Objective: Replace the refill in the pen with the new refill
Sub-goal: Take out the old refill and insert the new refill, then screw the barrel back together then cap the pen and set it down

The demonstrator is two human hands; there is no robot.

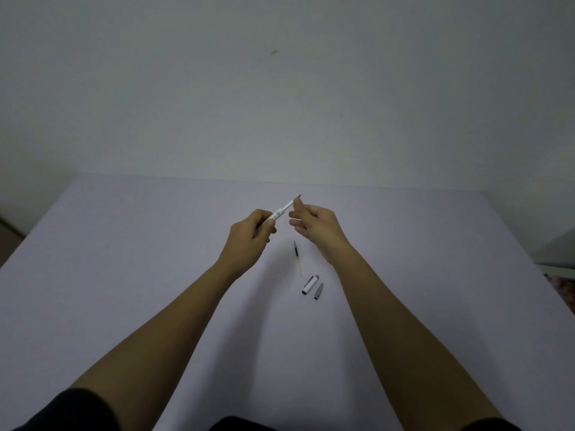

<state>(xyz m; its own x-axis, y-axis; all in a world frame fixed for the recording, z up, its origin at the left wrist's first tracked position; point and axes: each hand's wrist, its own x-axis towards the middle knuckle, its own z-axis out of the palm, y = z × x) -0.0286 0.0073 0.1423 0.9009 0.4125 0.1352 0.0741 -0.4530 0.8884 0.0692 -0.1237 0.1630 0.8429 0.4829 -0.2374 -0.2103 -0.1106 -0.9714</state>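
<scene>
Left grip (249,234) on pen (280,213), cap (310,284) nr (loose)

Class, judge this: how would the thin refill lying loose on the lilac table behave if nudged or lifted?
The thin dark-and-yellow refill looks round and slender, so it would probably roll when nudged sideways. It is likely very light, and may flex slightly. Lying flat on the lilac table, it could be fiddly to pinch.

Plain indoor room, likely a home or a simple study corner, kind not certain: pale lilac desk (124,275) pushed flush against a bare off-white wall (280,88), dim flat lighting, and a strip of patterned fabric (564,290) visible past the desk's right edge.
</scene>
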